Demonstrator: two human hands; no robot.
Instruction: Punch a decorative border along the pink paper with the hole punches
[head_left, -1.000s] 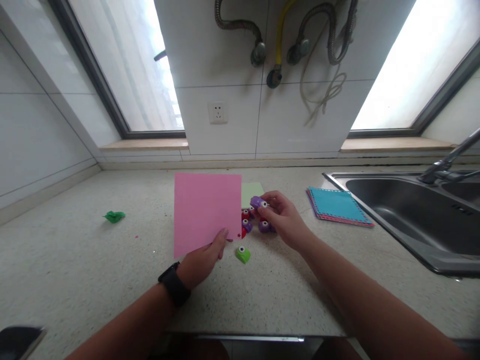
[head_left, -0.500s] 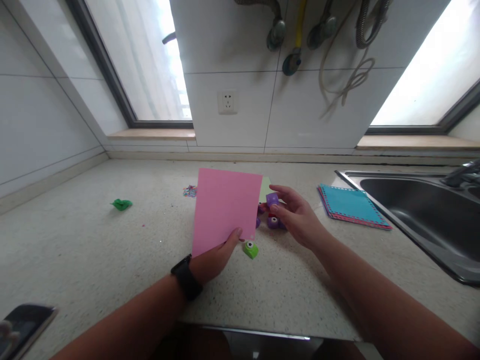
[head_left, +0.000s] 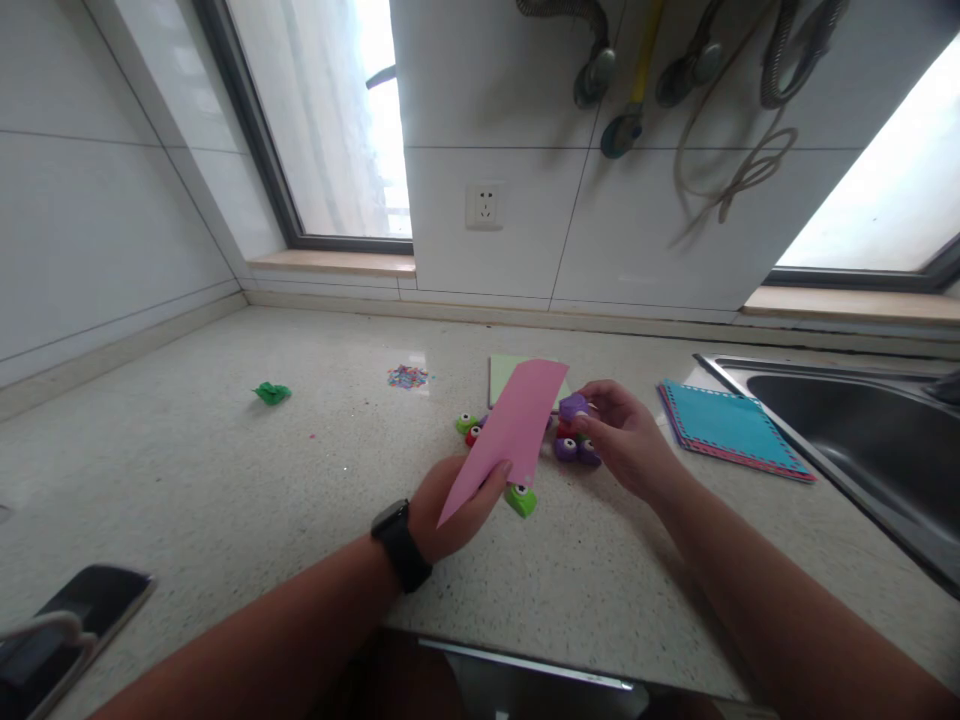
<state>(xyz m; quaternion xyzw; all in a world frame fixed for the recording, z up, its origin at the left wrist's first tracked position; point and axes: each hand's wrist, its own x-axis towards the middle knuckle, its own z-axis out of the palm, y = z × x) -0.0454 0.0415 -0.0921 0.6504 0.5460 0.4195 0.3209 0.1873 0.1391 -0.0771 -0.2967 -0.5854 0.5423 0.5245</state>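
Observation:
A pink paper sheet [head_left: 517,415] is tilted in my left hand [head_left: 461,505], thumb on its front near the lower corner. My right hand [head_left: 626,430] pinches a small purple punch [head_left: 574,407] just right of the sheet. Below that hand, purple punches [head_left: 566,449] with round white marks lie on the counter, a red one partly hidden among them. One green punch [head_left: 521,500] lies below the sheet's lower corner. Left of the sheet sit another green punch [head_left: 466,424] and a red one [head_left: 472,436]. Pale green paper [head_left: 502,375] lies behind the pink sheet.
Small coloured scraps [head_left: 408,377] form a pile at the back. Crumpled green material [head_left: 271,393] lies farther left. A stack of blue-topped sheets [head_left: 735,425] is beside the sink [head_left: 825,420]. A phone [head_left: 90,620] rests at the lower left.
The pink sheet has turned more edge-on, uncovering punches and pale green paper behind it. The purple punch in my right hand has tilted. The whole view has shifted.

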